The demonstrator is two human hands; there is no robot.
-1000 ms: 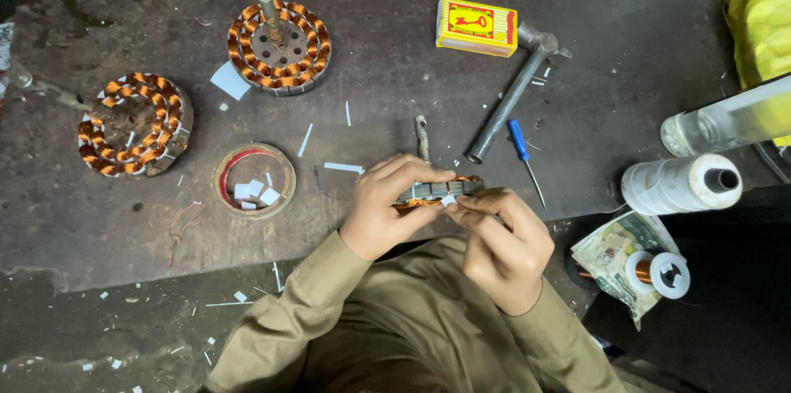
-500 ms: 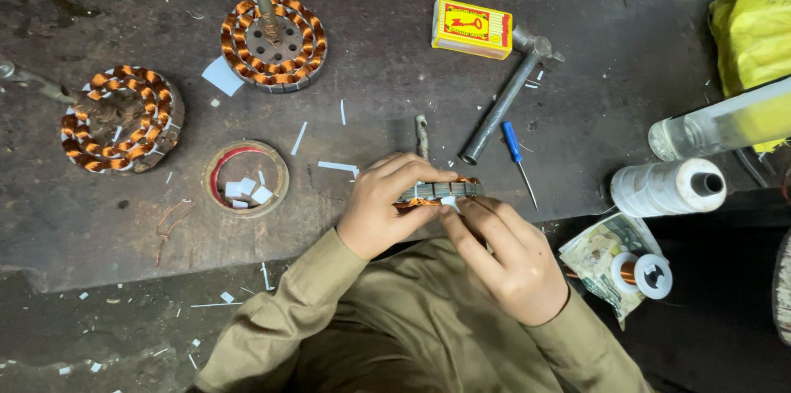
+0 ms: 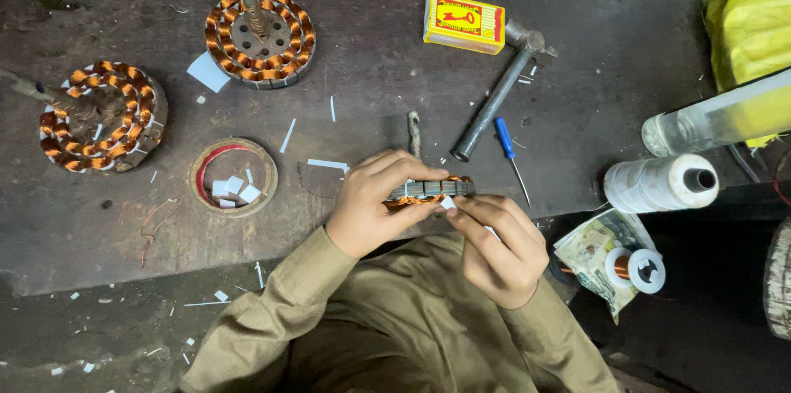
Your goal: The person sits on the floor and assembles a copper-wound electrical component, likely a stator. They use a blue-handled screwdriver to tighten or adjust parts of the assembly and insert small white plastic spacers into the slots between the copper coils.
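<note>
My left hand [image 3: 375,203] grips a round motor stator [image 3: 432,189] with a grey laminated rim and copper windings, held edge-on at the near edge of the dark workbench [image 3: 371,105]. My right hand [image 3: 497,245] pinches a small white slip of paper [image 3: 447,203] against the stator's underside. Both olive sleeves reach up from the bottom of the view. Most of the stator's face is hidden by my fingers.
Two wound stators lie on the bench, one at far left [image 3: 100,117], one at the back [image 3: 259,28]. A tape ring with white paper bits [image 3: 233,177], yellow box [image 3: 464,23], hammer [image 3: 498,96], blue screwdriver [image 3: 511,150], white thread spool [image 3: 662,183], small wire spool [image 3: 634,268] and yellow bag [image 3: 751,18] surround them.
My hands stay nearly still on the stator; the right fingers have shifted slightly along its lower edge. The view has drifted a little.
</note>
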